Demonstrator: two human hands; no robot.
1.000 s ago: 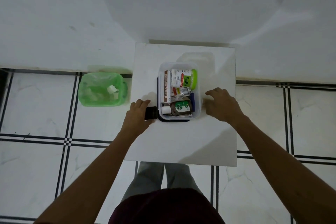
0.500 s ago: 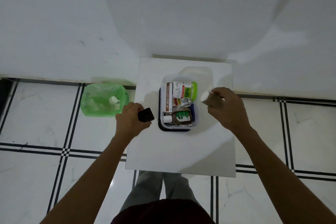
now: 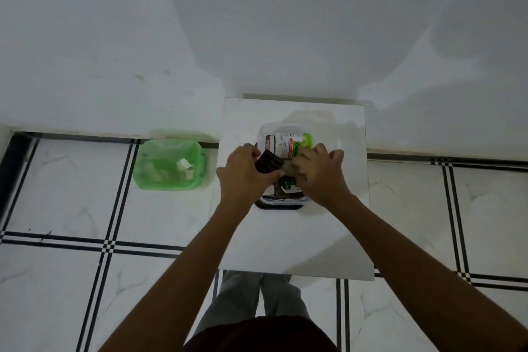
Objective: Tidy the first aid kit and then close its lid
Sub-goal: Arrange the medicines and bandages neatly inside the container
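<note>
The first aid kit is a clear plastic box [image 3: 306, 199] standing on a dark lid [image 3: 278, 206] on a small white table [image 3: 288, 240]. Inside lie a white bottle with a green cap [image 3: 290, 142], a brown-edged carton [image 3: 267, 143] and a brown bottle with a green label [image 3: 287, 185]. My left hand [image 3: 243, 177] hovers over the box's left side and holds a dark blister pack [image 3: 268, 164]. My right hand [image 3: 321, 176] is over the right side, fingers curled around a small pale item [image 3: 290, 169] that touches the pack. The hands hide the box's middle.
A green bin [image 3: 168, 164] lined with a plastic bag, with scraps inside, stands on the tiled floor left of the table. A white wall runs behind the table. My legs show under the table's near edge.
Both hands lifted items from the table beside the box and moved inward; they now meet over the middle of the box. The camera view has also shifted downward.
</note>
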